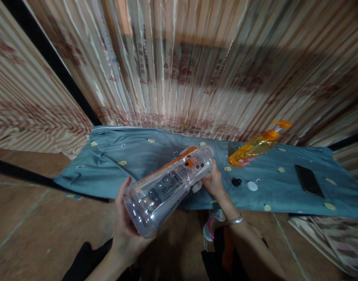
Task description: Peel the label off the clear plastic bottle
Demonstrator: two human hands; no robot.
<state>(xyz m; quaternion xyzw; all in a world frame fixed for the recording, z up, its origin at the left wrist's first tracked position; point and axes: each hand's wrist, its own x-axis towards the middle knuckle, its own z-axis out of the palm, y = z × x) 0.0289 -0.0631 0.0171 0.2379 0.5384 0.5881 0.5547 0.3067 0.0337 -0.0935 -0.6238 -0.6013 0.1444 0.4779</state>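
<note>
A large clear plastic bottle point(170, 187) with an orange and printed label lies tilted between my two hands, its base toward me on the left. My left hand point(126, 226) grips the base end, thumb along its side. Up near the neck end, my right hand point(213, 180) is closed round the bottle; something whitish and crumpled shows just under those fingers, too unclear to name. To the right of my right hand, a small black cap-like piece point(236, 182) and a round white disc point(252, 186) rest on the blue cloth point(179, 144).
An orange pump bottle point(253, 148) with yellow liquid stands at the cloth's back right. A dark phone point(309, 180) lies further right. Pleated patterned curtains point(179, 70) hang behind, and a black pole point(50, 58) slants at left. A shoe point(210, 230) shows below.
</note>
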